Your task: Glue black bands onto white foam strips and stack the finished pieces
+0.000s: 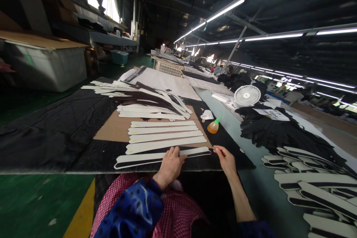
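My left hand [170,164] presses down on a long white strip with a black band [139,159] near the table's front edge, its fingers bent over the strip. Just beyond the right end of that strip is my right hand [224,157], thumb and fingertips pinched together; what they hold, if anything, is too small to make out. Several white strips [167,134] lie in parallel rows on brown cardboard [110,128] behind my left hand. Farther back is a heap of white and dark strips [150,100]. An orange bottle with a green nozzle [213,127] sits behind my right hand.
A white fan [247,96] stands at the right beside black fabric pieces [262,126]. Black-and-white strips [320,182] are piled at the lower right. Black sheeting [55,137] covers the table's left side. A large bin [55,65] stands at the left.
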The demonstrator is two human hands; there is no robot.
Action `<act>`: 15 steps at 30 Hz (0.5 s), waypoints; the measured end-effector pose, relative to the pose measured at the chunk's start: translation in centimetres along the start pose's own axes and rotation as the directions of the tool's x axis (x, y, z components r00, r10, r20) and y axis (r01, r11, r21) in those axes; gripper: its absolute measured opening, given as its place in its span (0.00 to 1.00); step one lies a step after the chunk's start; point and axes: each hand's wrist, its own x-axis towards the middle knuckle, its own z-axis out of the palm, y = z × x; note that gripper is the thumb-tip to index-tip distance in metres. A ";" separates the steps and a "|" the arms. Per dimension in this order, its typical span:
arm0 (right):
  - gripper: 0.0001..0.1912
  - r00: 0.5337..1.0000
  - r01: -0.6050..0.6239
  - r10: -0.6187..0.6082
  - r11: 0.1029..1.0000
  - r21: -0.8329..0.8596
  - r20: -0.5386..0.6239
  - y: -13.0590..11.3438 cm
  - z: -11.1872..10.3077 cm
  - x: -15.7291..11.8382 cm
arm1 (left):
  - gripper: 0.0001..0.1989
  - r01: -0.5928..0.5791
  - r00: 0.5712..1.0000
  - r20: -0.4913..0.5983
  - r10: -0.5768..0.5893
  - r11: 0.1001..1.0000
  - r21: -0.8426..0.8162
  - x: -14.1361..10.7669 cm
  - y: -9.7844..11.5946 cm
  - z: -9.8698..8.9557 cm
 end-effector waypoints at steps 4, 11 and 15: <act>0.19 1.000 0.019 -0.015 0.969 -0.247 0.015 1.0 -0.1 0.6 | 0.15 -0.002 1.000 0.011 0.002 1.000 0.006 -0.4 0.3 -0.2; 0.24 0.972 -0.234 0.234 0.972 0.010 0.007 -1.9 -1.6 -2.9 | 0.14 -0.007 0.999 0.039 0.009 0.999 -0.045 -2.0 1.1 -1.2; 0.32 0.693 -0.617 0.423 0.767 0.177 0.584 -4.1 -0.9 -7.9 | 0.15 -0.032 0.998 0.056 0.036 0.998 -0.061 -2.3 3.0 -0.8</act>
